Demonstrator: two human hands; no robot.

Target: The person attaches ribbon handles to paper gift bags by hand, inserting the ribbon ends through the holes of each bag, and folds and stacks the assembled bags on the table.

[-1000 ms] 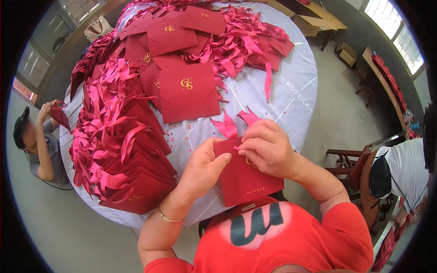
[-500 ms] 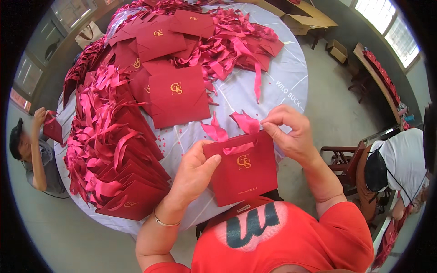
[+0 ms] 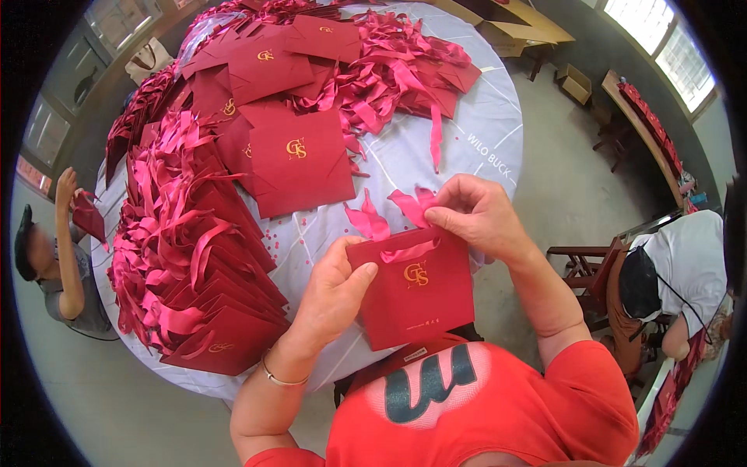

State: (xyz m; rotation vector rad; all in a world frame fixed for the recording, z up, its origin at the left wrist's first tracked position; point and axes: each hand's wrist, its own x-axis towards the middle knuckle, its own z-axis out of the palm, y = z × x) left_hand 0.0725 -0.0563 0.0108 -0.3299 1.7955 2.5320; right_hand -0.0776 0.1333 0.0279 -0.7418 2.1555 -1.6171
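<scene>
A dark red paper gift bag (image 3: 412, 303) with a gold emblem is held up in front of my chest, over the near edge of the table. My left hand (image 3: 336, 292) grips its left upper edge, thumb across the front. Pinched between the thumb and fingers of my right hand (image 3: 478, 218) is a pink ribbon (image 3: 412, 204) at the bag's top right. Another ribbon end (image 3: 367, 220) stands up at the top left, and a short ribbon loop crosses the bag's front below the rim.
Left of my hands, a long row of ribboned bags (image 3: 194, 257) leans on the round table (image 3: 490, 117). Flat bags (image 3: 302, 167) and a ribbon heap (image 3: 389, 78) lie farther back. One person (image 3: 58, 265) works at left, another (image 3: 677, 272) at right. Cardboard boxes (image 3: 521, 31) stand behind.
My right hand has shifted left and slightly down along the ribbon, which now bunches nearer the bag's rim. My left hand still holds the bag in place.
</scene>
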